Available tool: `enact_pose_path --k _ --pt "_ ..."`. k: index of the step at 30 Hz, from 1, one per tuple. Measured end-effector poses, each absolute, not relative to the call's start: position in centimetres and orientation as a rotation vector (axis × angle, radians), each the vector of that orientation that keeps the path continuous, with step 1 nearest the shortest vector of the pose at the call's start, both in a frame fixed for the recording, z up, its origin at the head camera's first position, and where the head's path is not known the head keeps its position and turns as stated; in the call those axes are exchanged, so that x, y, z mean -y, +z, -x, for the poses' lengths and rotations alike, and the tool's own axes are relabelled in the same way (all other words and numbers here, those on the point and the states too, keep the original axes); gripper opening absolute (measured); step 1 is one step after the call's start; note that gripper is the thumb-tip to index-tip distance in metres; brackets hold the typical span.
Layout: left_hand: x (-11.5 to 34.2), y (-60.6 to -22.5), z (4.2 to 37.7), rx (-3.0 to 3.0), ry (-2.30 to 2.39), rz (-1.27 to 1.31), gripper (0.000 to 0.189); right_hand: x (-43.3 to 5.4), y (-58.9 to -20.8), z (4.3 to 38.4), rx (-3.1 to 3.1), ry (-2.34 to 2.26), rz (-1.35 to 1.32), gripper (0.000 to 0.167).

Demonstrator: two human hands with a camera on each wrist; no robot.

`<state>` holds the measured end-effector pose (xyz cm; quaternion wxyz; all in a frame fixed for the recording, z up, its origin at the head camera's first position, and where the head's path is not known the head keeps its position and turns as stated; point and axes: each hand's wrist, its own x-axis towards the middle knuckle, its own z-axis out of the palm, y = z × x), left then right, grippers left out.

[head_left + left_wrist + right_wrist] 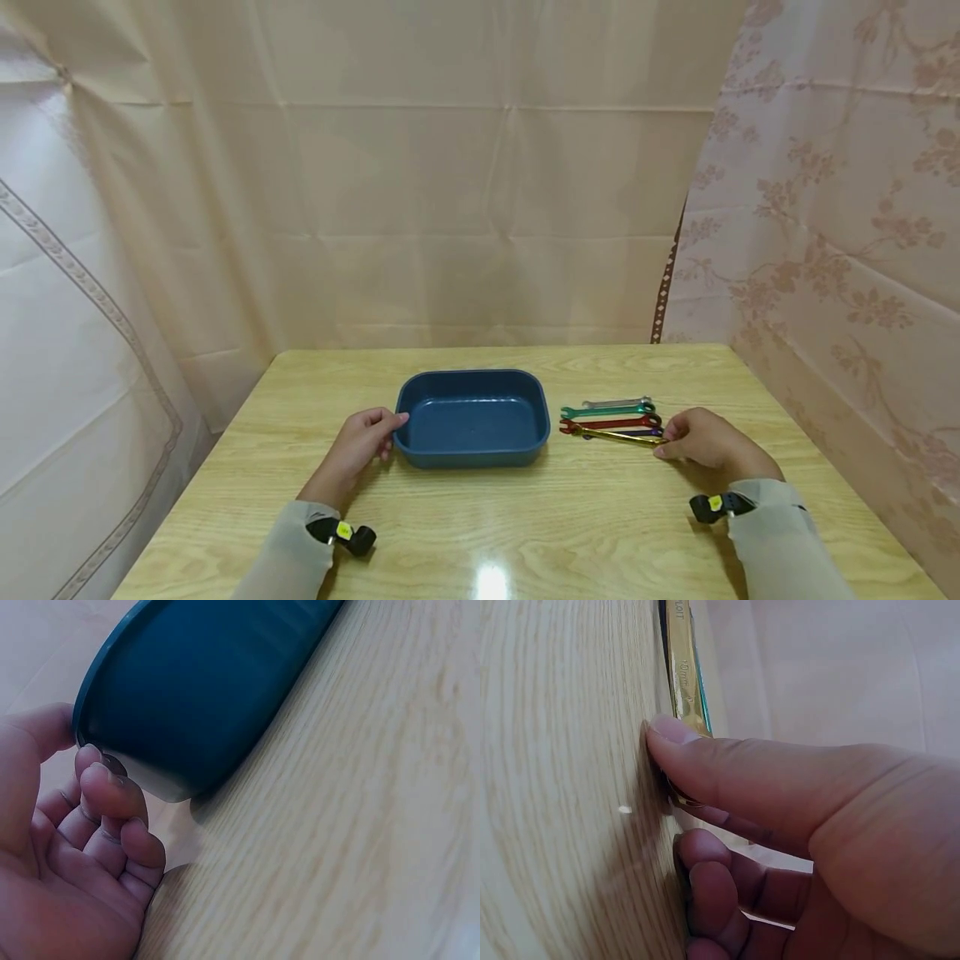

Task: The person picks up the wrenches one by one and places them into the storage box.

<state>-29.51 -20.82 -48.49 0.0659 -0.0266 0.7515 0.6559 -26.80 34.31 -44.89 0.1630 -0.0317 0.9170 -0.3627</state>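
Observation:
A dark blue rectangular basin (pixel 472 458) stands on the table, and my left hand (pixel 362 442) pinches its left rim, thumb over the edge and fingers outside. In the left wrist view the basin's outer wall (pixel 187 690) rises beside the curled fingers (pixel 112 791). To the right of the basin, my right hand (pixel 708 442) pinches the near right end of a gold combination wrench (pixel 618 435). The right wrist view shows the thumb (pixel 705 761) over that end of the gold wrench (pixel 682 667), low at the tabletop. Just behind it lie a red wrench (pixel 615 423), a green wrench (pixel 607 411) and a purple wrench (pixel 645 432), partly covered.
A small silver wrench (pixel 615 403) lies farthest back in the group. The wood-grain table (pixel 450 533) ends at a beige curtain (pixel 480 208) behind, and a flowered curtain (pixel 847 250) hangs along the right. Each wrist wears a small black camera.

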Motion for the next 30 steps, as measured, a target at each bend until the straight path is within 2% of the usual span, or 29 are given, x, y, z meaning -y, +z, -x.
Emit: enact_pose_path --k 19,30 --pt "20.7 -48.6 29.5 -2.266 1.988 0.085 0.035 -35.4 -44.7 27.3 -2.695 -0.922 0.314 0.026" --pt "20.7 -48.7 29.5 -2.282 1.981 0.087 0.035 -35.0 -44.2 27.7 -2.624 -1.075 0.223 0.036"
